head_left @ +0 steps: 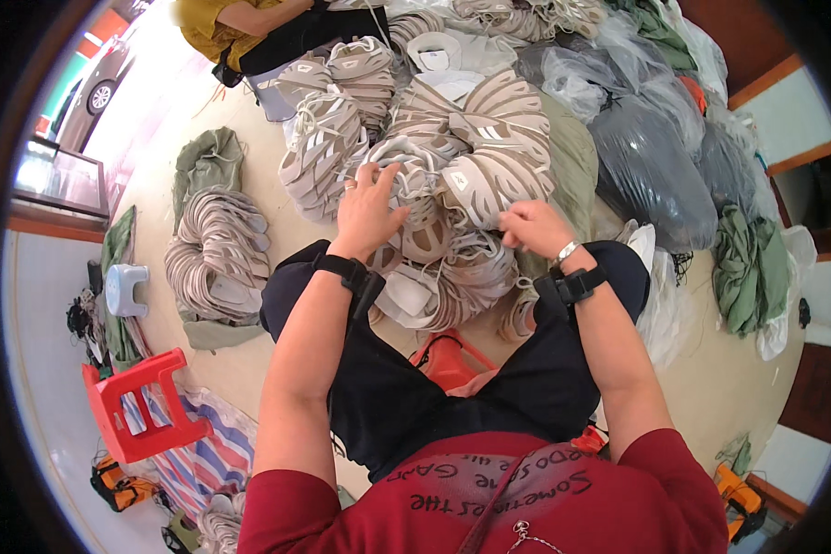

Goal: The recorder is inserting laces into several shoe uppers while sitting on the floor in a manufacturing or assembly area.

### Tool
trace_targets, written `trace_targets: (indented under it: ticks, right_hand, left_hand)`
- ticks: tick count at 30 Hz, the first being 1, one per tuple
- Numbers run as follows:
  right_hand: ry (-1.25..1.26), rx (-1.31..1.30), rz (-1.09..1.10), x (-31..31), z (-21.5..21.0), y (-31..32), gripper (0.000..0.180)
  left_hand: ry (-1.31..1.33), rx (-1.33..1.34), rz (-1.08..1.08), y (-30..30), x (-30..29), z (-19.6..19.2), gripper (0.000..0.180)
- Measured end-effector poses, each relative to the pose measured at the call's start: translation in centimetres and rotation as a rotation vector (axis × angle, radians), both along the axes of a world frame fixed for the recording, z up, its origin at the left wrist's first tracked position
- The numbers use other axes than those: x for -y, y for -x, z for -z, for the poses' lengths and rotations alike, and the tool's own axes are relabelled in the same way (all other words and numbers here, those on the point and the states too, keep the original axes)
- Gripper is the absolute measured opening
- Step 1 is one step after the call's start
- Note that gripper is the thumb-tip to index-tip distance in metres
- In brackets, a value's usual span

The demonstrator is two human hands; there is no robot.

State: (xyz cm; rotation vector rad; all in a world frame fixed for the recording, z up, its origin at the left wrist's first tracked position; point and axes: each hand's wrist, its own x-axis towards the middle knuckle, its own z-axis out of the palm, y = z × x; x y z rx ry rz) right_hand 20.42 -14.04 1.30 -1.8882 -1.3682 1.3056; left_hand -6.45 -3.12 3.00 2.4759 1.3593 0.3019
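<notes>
A heap of beige and white shoe uppers point(503, 129) lies between and beyond my knees, nested in curved rows. My left hand point(367, 214) rests at a laced shoe upper point(414, 175) in the middle of the heap, its fingers stretched out and the thumb apart. Beside the right part of the heap, my right hand point(535, 228) is closed, fingertips pinched near the edge of another shoe upper point(489, 189). Whatever is in that pinch is too small to make out. Nearer to me, more stacked uppers point(475, 277) lie with white linings showing.
At the left, another bundle of uppers point(214, 242) lies on green cloth. A blue stool point(126, 290) and a red stool point(148, 406) stand farther left. Dark plastic bags point(656, 171) fill the right. Beyond the heap sits another person point(268, 32) in a yellow top.
</notes>
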Motion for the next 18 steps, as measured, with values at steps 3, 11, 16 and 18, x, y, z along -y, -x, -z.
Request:
trace_targets:
  ticks: [3,11,16,18]
  right_hand:
    - [-0.065,-0.267,-0.125,-0.6,0.8,3.2,0.036]
    - [-0.272,-0.19,-0.231,-3.1,5.5,8.8,0.054]
    - [-0.485,0.126,0.137,-3.8,5.3,6.2,0.036]
    - [-0.466,0.223,0.28,-4.2,2.7,4.2,0.027]
  left_hand:
    - [-0.055,0.083,0.003,0.0,-0.2,1.2,0.073]
    - [-0.128,0.06,0.169,-2.2,0.3,1.9,0.071]
    - [-0.1,-0.12,0.14,-1.9,0.2,1.9,0.064]
    - [-0.079,-0.126,0.13,-1.1,0.2,1.6,0.062]
